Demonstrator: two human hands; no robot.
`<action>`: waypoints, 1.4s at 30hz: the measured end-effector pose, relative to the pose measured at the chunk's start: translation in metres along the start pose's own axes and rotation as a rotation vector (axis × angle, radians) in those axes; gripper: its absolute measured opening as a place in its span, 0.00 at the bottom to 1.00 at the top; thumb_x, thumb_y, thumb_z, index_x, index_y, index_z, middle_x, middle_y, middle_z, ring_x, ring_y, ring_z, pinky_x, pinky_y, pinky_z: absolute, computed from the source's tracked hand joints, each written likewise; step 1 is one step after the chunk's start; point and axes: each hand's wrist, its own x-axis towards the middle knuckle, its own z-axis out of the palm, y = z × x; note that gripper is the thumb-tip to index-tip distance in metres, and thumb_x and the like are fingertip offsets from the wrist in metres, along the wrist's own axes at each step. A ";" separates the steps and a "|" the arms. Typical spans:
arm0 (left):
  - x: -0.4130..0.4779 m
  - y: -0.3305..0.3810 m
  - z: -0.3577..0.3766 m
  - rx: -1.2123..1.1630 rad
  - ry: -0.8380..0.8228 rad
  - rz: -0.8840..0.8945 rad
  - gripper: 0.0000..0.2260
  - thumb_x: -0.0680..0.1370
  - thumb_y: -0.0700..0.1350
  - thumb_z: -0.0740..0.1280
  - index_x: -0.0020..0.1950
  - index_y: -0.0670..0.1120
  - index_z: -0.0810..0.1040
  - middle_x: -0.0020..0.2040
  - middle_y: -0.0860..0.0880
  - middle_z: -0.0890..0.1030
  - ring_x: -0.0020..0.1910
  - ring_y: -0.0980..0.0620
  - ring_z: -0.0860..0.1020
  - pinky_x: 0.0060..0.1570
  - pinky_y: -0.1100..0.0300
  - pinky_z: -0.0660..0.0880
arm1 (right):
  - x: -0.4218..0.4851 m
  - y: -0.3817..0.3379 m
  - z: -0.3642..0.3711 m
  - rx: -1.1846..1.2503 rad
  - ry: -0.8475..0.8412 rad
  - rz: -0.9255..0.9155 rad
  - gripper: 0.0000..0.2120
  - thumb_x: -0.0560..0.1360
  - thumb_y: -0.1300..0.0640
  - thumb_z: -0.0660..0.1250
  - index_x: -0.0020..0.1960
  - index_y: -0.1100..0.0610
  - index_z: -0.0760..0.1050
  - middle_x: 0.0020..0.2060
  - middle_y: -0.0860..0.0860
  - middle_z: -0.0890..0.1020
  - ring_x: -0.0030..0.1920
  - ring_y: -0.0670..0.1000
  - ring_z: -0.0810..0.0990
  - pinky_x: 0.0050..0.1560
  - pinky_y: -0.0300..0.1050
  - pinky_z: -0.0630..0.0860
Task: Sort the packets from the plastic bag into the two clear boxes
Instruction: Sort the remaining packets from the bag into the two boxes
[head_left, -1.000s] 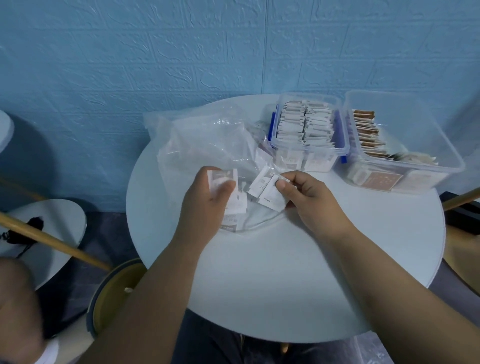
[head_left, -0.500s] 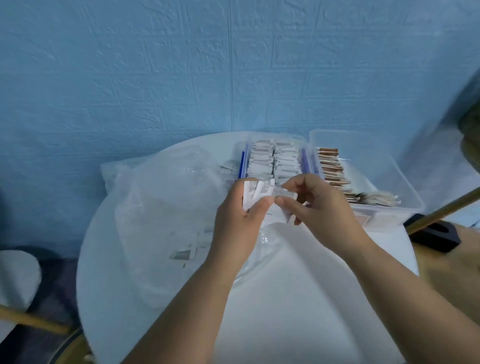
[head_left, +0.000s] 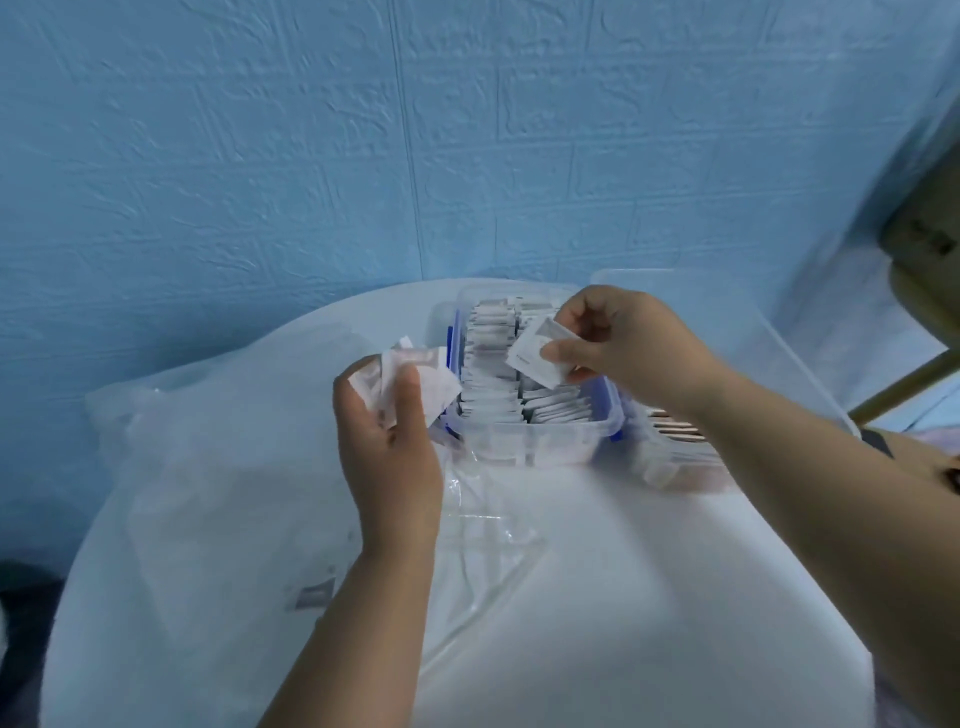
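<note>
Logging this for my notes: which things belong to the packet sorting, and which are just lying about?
Job: packets in left hand, white packet in right hand, plastic bag, blue-clipped clear box, larger clear box.
Lying about: wooden pole, dark object.

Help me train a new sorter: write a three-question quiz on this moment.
1. True or false: the right hand pinches one white packet above the blue-clipped box.
2. The left hand holds: A nothing; B several packets; C a pen.
3. Fill in: seen from the camera, the plastic bag lies to the ___ of the blue-clipped box.
Key: 1 true; 2 B; 3 left.
</note>
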 end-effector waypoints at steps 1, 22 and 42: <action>0.002 -0.003 0.000 -0.005 0.004 -0.008 0.04 0.79 0.46 0.63 0.53 0.52 0.70 0.45 0.61 0.76 0.41 0.68 0.75 0.42 0.75 0.70 | 0.006 -0.001 0.003 -0.023 -0.018 -0.001 0.10 0.70 0.62 0.73 0.38 0.53 0.73 0.36 0.53 0.79 0.32 0.49 0.80 0.41 0.44 0.80; 0.016 -0.017 0.002 0.006 -0.016 -0.009 0.06 0.78 0.45 0.63 0.48 0.56 0.69 0.44 0.62 0.76 0.41 0.71 0.74 0.42 0.77 0.68 | 0.036 -0.013 0.029 -0.644 -0.213 -0.438 0.05 0.69 0.62 0.69 0.45 0.58 0.78 0.35 0.48 0.76 0.36 0.49 0.71 0.38 0.29 0.65; 0.017 -0.017 0.004 -0.011 -0.026 0.010 0.06 0.78 0.43 0.64 0.49 0.54 0.69 0.45 0.62 0.75 0.41 0.71 0.74 0.40 0.79 0.66 | 0.048 -0.009 0.024 -0.231 -0.204 -0.176 0.05 0.72 0.64 0.68 0.45 0.56 0.74 0.37 0.46 0.77 0.32 0.46 0.78 0.38 0.35 0.73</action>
